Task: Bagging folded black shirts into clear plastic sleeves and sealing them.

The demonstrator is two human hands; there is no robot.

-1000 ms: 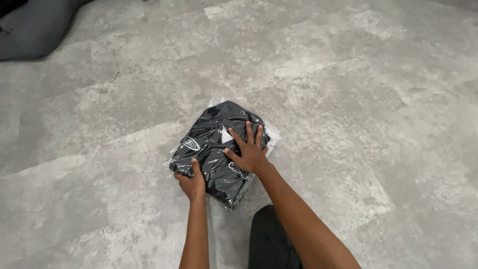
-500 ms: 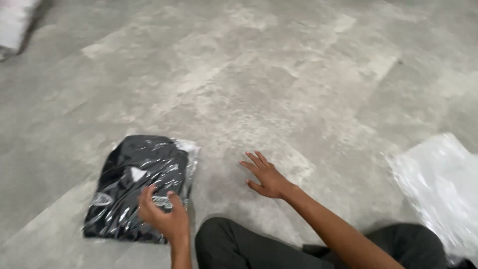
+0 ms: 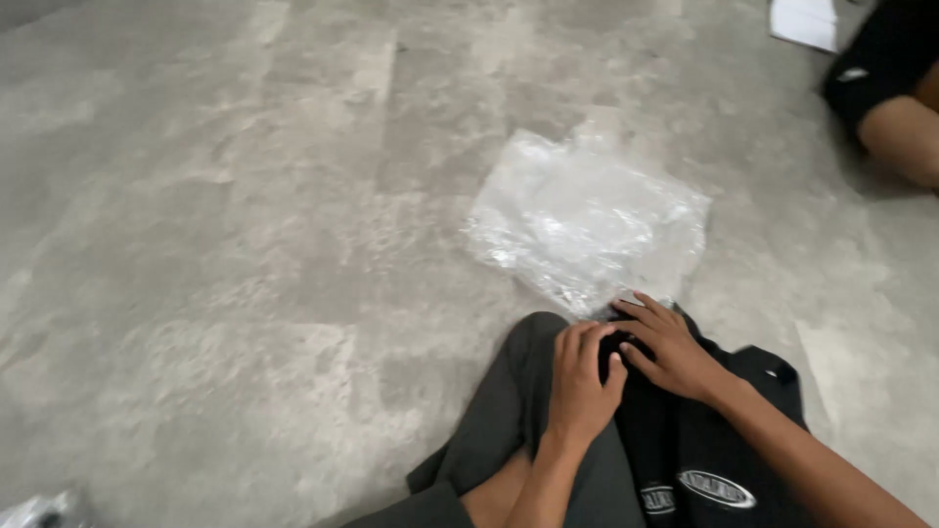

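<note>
Sitting on the grey floor (image 3: 225,244), the person has both hands low in the frame, right of centre, on a black garment (image 3: 704,440) draped over the lap. The left hand (image 3: 579,376) rests on the garment's upper edge with its fingers (image 3: 587,337) curled together and pressed into the cloth; whether they pinch a fold cannot be told. The right hand (image 3: 670,347) lies just beside it, touching it, fingers slightly apart and bent down onto the same edge, near where the cloth meets the floor. An empty clear plastic bag (image 3: 587,220) lies flat and crumpled on the floor at the centre of the frame, its near edge just beyond the fingertips. Judging from this, the garment is not in a bag and is not yet neatly folded: it hangs loose over the knee and runs out of the frame at the lower right, with two oval white logos (image 3: 719,487) showing. The bag appears untouched by either hand. At the upper right corner another person's bare knee (image 3: 905,137) and dark clothing show, well apart from the hands, with a white sheet (image 3: 804,22) beyond. A scrap of clear plastic (image 3: 34,510) sits at the lower left corner.
</note>
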